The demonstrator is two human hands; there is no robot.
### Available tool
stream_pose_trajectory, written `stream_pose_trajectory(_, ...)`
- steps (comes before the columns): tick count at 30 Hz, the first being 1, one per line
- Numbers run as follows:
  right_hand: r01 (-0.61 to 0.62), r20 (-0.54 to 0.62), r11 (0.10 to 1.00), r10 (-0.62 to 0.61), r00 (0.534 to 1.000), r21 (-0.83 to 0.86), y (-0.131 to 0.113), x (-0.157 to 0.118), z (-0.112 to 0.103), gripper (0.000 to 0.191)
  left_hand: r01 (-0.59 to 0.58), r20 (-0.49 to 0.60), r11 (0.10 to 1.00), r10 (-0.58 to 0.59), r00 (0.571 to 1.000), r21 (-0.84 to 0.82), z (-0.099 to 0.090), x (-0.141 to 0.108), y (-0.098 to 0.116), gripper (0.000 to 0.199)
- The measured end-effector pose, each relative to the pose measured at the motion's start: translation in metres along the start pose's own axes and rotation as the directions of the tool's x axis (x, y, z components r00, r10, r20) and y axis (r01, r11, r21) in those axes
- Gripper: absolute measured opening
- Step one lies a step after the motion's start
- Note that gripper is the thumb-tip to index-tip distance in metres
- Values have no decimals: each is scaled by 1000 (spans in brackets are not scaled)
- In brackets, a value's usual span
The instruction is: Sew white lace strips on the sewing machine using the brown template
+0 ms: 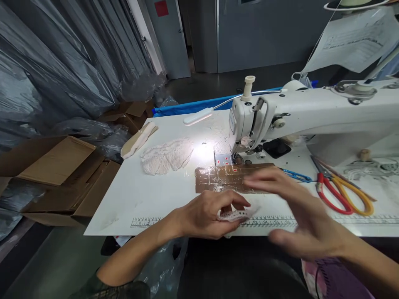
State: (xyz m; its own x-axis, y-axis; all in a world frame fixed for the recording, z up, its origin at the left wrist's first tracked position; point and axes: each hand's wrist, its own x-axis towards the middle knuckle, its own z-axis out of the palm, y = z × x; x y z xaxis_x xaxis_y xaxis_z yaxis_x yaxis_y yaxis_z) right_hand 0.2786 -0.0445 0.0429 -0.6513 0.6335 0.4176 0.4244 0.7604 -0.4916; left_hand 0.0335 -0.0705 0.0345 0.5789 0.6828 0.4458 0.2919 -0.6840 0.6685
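Note:
My left hand (212,214) pinches a small piece of white lace (235,214) with an eyelet edge, just above the front of the sewing table. To its right, my right hand (299,207) hovers with thumb and fingers spread, slightly blurred and apart from the lace. Beyond both hands lies a brown taped plate (215,180) in front of the needle area of a white sewing machine (280,112). A pale pink lace piece (168,157) rests flat on the table, left of the machine.
Red-handled scissors (335,195) and yellow-handled scissors (358,199) lie at the right, near blue thread snips (296,175). A lit lamp (198,117) reaches over the table. A beige and white fabric bundle (139,140) sits far left, beside cardboard boxes (59,166). A ruler strip (146,223) lines the front edge.

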Motion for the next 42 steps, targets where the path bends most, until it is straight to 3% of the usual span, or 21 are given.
stream_pose_trajectory(2,-26,219,984,-14,976,178,2,5,3,59,26,1,999,-26,1000,-44,1,4,7,22)
stream_pose_trajectory(5,-252,535,929,72,842,272,16,0,11,30,136,-67,990,-139,988,-47,-1,6,6,15)
stream_pose_trajectory(7,-388,651,859,87,754,335,30,-3,16,26,226,-103,973,-230,968,-52,-4,5,0,15)
stream_pose_trajectory(9,-460,687,784,59,724,417,45,0,17,32,313,-117,947,-319,941,-65,-7,3,-10,19)
stream_pose_trajectory(13,-552,618,700,201,760,452,73,19,12,41,446,-128,894,-439,889,32,-14,4,-40,30)
stream_pose_trajectory(17,-579,287,798,522,803,167,96,40,13,31,497,-152,807,-474,867,319,-20,12,-72,35)
stream_pose_trajectory(19,-575,142,818,571,809,-9,102,46,16,26,477,-225,740,-422,878,475,-21,16,-83,32)
stream_pose_trajectory(21,-565,80,818,574,815,-109,104,47,18,27,383,-257,704,-285,924,598,-20,17,-88,24)
stream_pose_trajectory(24,-551,79,822,564,822,-142,104,43,15,28,125,-76,775,-100,992,620,-12,17,-87,20)
stream_pose_trajectory(27,-551,100,829,559,823,-95,100,36,10,25,-37,151,852,-50,987,522,-6,17,-83,25)
stream_pose_trajectory(29,-570,134,821,562,816,35,95,35,11,21,-39,183,870,-60,981,492,-5,16,-81,28)
stream_pose_trajectory(32,-596,219,747,554,803,294,79,41,21,21,116,75,923,-153,985,367,-10,14,-78,42)
stream_pose_trajectory(35,-628,333,569,542,772,531,60,55,38,30,373,59,928,-371,927,-15,-18,11,-73,69)
stream_pose_trajectory(37,-623,377,442,525,763,645,52,62,46,38,518,119,828,-505,855,-216,-19,10,-70,79)
stream_pose_trajectory(38,-612,380,422,514,769,669,51,64,49,40,579,126,775,-567,814,-251,-19,10,-69,80)
stream_pose_trajectory(40,-582,350,509,482,803,635,55,63,49,37,675,84,699,-677,731,-236,-16,10,-67,74)
stream_pose_trajectory(42,-517,262,719,446,856,465,66,56,46,28,726,25,661,-736,677,-190,-14,10,-66,63)
